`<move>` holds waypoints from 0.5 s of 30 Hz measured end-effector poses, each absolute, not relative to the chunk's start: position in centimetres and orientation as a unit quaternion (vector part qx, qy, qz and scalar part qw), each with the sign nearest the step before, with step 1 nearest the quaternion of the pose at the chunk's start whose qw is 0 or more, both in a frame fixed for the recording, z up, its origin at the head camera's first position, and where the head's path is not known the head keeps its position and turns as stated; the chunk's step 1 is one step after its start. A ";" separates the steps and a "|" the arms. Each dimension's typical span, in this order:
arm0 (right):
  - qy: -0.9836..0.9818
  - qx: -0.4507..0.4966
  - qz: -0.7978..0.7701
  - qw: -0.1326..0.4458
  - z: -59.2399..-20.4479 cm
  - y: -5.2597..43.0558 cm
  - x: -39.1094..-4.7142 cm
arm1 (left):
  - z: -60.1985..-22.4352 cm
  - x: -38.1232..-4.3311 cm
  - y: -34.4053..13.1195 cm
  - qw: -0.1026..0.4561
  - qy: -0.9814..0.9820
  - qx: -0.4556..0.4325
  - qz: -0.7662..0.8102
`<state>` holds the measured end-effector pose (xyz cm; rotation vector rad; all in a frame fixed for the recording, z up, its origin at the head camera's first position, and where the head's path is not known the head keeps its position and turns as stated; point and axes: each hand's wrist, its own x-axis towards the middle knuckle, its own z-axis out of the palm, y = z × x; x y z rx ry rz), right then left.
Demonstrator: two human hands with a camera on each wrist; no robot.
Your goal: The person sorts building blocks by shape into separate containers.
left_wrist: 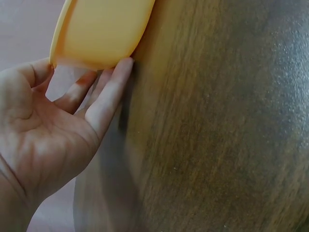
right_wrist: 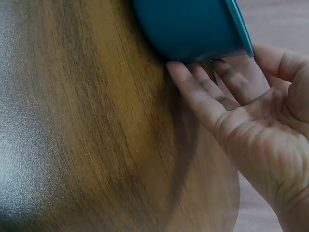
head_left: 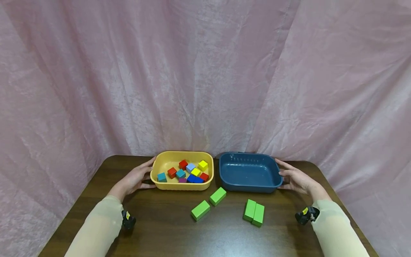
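A yellow tray (head_left: 167, 163) with several coloured cubes inside stands on the table's far side. At its left end my left hand (head_left: 134, 179) touches the wall with spread fingertips; in the left wrist view the thumb side meets the rim and the palm stays off the tray. Beside it to the right is a dark blue tray (head_left: 248, 175) with nothing in it. My right hand (head_left: 298, 180) touches that tray's right end with outstretched fingers (right_wrist: 198, 99). Between the two trays there is a narrow gap.
In front of the trays, two green blocks lie apart, one nearer (head_left: 200, 210) and one farther (head_left: 218, 196). Two more green blocks (head_left: 249, 210) lie side by side to the right. A pink curtain (head_left: 205, 78) hangs behind the brown wooden table (head_left: 167, 235).
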<state>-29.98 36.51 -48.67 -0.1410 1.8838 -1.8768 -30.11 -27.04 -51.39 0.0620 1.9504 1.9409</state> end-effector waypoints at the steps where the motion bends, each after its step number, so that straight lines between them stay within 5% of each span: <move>1: 0.687 -0.053 -0.684 0.239 -48.7 36.5 -30.0 | -51.3 -30.1 -27.0 0.190 0.698 0.018 0.690; 9: 0.690 -0.039 -0.684 0.233 -48.8 36.2 -30.0 | -51.0 -29.8 -27.1 0.152 0.721 0.005 0.675; 15: 0.698 -0.030 -0.679 0.225 -48.7 36.1 -29.9 | -49.6 -29.0 -27.8 0.005 0.770 -0.011 0.638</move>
